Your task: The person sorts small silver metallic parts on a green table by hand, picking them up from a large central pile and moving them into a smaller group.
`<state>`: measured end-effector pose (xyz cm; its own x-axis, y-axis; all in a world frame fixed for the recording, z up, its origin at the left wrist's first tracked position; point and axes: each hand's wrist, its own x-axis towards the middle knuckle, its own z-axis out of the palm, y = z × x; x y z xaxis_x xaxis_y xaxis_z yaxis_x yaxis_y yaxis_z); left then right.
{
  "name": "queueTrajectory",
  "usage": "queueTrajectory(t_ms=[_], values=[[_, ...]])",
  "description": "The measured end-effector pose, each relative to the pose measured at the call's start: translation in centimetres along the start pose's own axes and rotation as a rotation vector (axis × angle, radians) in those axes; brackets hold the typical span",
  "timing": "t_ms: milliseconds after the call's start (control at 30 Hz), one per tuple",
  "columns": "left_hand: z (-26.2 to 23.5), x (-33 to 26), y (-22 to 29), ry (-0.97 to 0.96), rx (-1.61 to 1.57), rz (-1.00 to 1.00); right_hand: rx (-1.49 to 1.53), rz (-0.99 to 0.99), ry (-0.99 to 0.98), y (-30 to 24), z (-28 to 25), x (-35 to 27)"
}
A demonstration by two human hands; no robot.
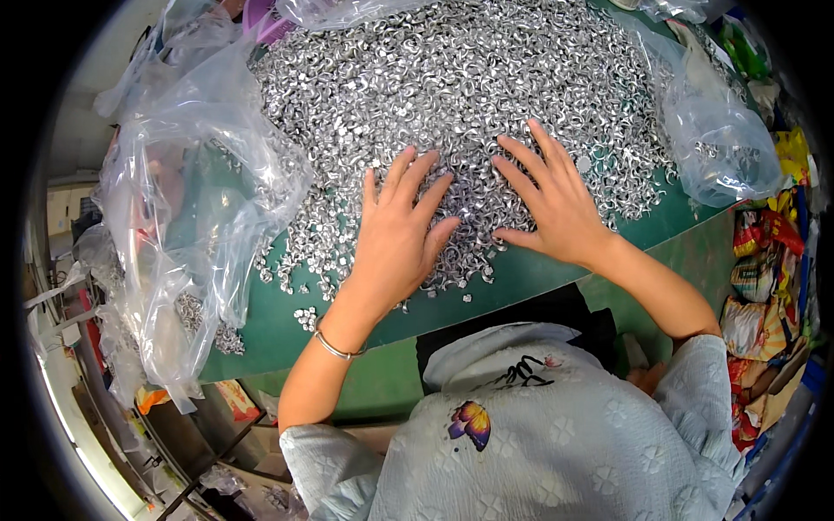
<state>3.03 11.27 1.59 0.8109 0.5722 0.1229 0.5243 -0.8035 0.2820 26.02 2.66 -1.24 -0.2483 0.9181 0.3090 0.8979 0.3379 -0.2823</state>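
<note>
On green table (556,269), near edge: left hand (400,230) and right hand (552,195) both flat, fingers spread, palms pressing heap of small metal rings (452,78); clear plastic bags (187,191) at left.

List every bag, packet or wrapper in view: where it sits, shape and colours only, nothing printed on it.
Clear plastic bags: left of the metal-piece heap, crumpled, transparent, some pieces inside.
Clear plastic bag: right table edge, crumpled, transparent.
Clear bag: top edge, bunched, transparent.
Colourful packets: right of the green table, stacked, red, yellow, green.
No screens or signs show.
</note>
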Motion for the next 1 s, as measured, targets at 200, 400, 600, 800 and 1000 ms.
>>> queueTrajectory(t_ms=[200, 400, 600, 800, 1000], values=[[0.2, -1.0, 1.6, -0.015, 0.018, 0.025, -0.021, 0.020, 0.058, 0.1, 0.3, 0.3], [1.4, -1.7, 1.9, 0.125, 0.042, -0.091, -0.006, 0.086, 0.178, -0.1, 0.8, 1.2], [1.3, -3.3, 0.2, 0.247, -0.068, -0.196, 0.019, 0.111, 0.259, 0.7, 0.5, 2.2], [0.3, -4.6, -0.2, 0.300, -0.166, -0.351, 0.118, 0.180, 0.246, 0.6, -0.7, 1.9], [0.5, -7.4, -2.2, 0.391, -0.263, -0.473, 0.097, 0.189, 0.274, -0.2, -1.8, 2.6]])
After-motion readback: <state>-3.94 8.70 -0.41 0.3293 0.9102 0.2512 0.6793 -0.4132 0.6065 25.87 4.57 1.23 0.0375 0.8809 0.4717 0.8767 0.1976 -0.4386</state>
